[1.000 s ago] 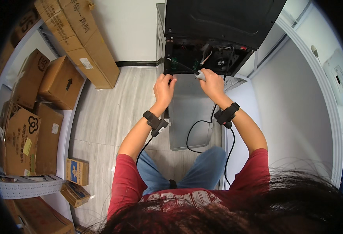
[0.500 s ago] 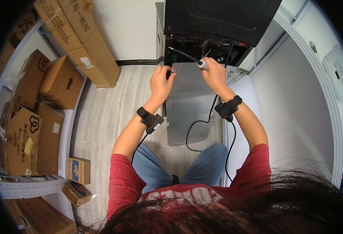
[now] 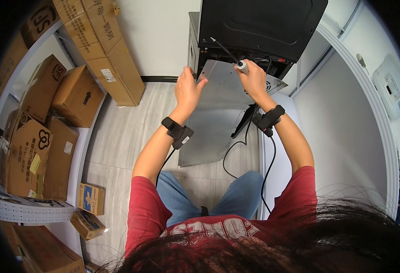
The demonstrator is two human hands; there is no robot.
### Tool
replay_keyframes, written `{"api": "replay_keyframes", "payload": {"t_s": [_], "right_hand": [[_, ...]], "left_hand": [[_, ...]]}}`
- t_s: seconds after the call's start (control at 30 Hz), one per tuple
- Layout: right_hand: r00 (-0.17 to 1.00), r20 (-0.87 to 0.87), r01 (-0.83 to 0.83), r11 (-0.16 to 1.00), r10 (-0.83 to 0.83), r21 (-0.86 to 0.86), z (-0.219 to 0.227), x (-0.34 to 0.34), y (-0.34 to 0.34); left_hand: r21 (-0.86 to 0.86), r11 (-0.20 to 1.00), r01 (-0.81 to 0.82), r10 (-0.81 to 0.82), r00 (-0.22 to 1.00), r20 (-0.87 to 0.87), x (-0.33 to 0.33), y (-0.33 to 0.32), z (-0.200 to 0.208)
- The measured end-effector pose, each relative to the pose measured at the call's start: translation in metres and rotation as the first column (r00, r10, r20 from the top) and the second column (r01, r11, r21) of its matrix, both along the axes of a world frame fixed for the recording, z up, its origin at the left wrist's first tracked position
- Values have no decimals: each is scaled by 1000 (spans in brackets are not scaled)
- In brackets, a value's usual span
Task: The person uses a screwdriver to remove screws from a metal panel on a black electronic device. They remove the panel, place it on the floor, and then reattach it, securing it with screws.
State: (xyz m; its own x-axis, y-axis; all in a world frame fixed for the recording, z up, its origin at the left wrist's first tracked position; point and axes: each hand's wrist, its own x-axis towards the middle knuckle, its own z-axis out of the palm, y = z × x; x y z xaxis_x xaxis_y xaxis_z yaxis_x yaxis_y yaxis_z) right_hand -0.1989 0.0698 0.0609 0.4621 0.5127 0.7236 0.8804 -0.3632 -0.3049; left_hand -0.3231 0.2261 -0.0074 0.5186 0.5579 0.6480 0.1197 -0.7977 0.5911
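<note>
A large grey sheet-metal panel (image 3: 218, 107) stands tilted in front of the black cabinet-like appliance (image 3: 259, 22), its lower end swung to the left. At the panel's upper left edge is my left hand (image 3: 188, 93), thumb apart from the fingers; the thumb is close to or touching the metal. My right hand (image 3: 254, 83) is closed round the light grey handle of a screwdriver (image 3: 229, 53), whose dark shaft points up and left across the appliance. That hand also lies over the panel's upper right; whether it grips the metal too is hidden.
A black cable (image 3: 225, 159) loops on the floor right of the panel. Cartons (image 3: 74, 100) fill the shelf at left, and a tall carton (image 3: 122, 73) leans by the wall. Small boxes (image 3: 90, 199) sit near the shelf. A white sliding-door frame (image 3: 364, 86) borders the right.
The panel has turned, its lower end moving left and its upper part away from the appliance's opening. My left hand has opened a little; the screwdriver has risen slightly with my right hand.
</note>
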Motion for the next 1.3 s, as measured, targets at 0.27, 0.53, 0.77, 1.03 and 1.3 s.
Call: {"api": "replay_keyframes", "payload": {"t_s": [0.27, 0.53, 0.77, 1.03, 1.3], "right_hand": [[1000, 19, -15, 1000, 15, -25, 12, -3, 5], [999, 38, 9, 994, -5, -113, 4, -8, -4], [998, 61, 8, 988, 1, -154, 1, -11, 2], [1000, 19, 5, 981, -2, -194, -4, -12, -6], [999, 31, 1, 983, 5, -185, -8, -10, -14]], "left_hand": [[41, 997, -60, 61, 998, -21, 2, 4, 4], [65, 997, -45, 51, 994, -100, -1, -2, -1], [184, 983, -17, 24, 999, -38, 1, 0, -12], [111, 991, 73, -79, 996, 47, 4, -4, -27], [77, 995, 59, -71, 983, 172, 4, -17, -33]]}}
